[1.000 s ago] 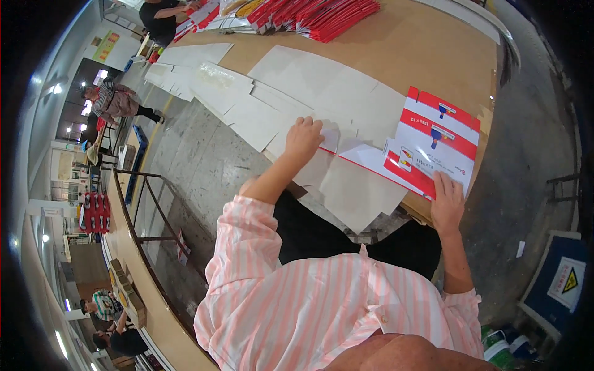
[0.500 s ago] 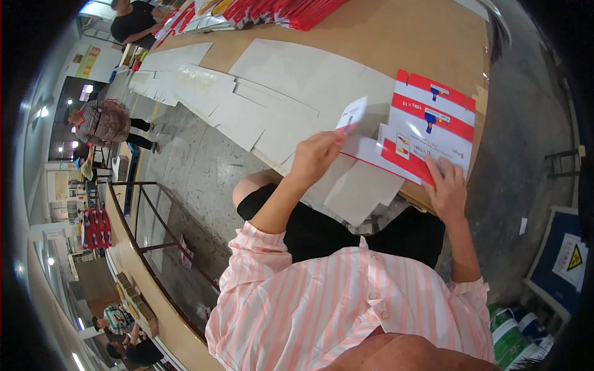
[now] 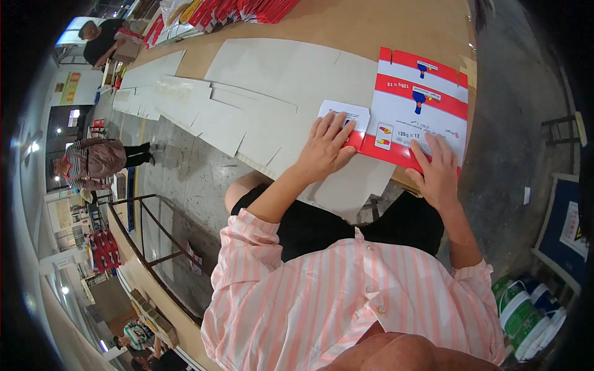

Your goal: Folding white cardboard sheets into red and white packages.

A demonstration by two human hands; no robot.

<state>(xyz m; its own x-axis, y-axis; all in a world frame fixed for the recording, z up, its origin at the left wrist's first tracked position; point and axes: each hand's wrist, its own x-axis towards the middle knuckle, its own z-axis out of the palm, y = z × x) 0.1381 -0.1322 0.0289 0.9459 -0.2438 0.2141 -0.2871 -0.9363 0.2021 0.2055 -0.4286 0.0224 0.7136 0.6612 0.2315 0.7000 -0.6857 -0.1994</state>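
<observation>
Red-and-white carton [image 3: 421,114] lies flat near the table's front right corner, printed face up, before a worker in a pink-striped shirt [image 3: 309,275]. Its place close to the edge seems to suit a short reach, keeping it within range of both forearms. At its lower left sits a smaller white-and-red panel [image 3: 334,109]; whether the two are joined is hard to tell, as the fingers cover part of the border. The left hand [image 3: 328,147] rests palm down over that panel, apparently to keep it level, fingers extended and slightly parted, thumb angled toward the carton. The right hand [image 3: 437,170] lies on the carton's lower right, fingers spread wide, likely steadying it; neither hand is closed around anything. The left forearm slants in from the lower left with its elbow out, while the right comes up more steeply. Pale cardboard sheets [image 3: 266,65] cover the tabletop to the left, and a pile of red-and-white pieces [image 3: 263,11] stands at the far side.
</observation>
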